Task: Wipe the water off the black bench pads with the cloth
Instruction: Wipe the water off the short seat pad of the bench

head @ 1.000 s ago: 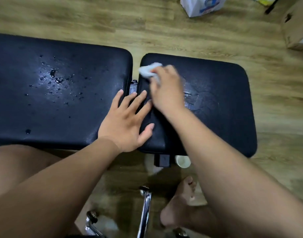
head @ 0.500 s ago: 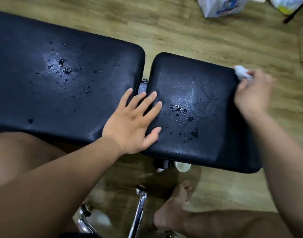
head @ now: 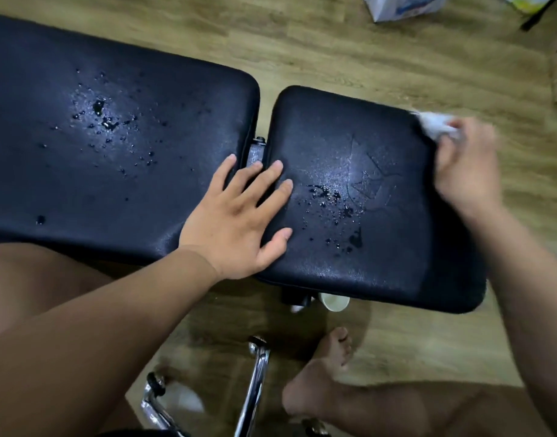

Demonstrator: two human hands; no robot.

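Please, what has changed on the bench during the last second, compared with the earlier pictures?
The right hand, gripping the cloth, swept rightward across the small pad, from near the gap to its right edge. Nothing was taken up or let go. The left hand stayed flat across the gap; the drops on the long pad remain.

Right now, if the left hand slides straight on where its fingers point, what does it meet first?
Probably the metal hinge in the gap, right before the left hand; depth is unclear.
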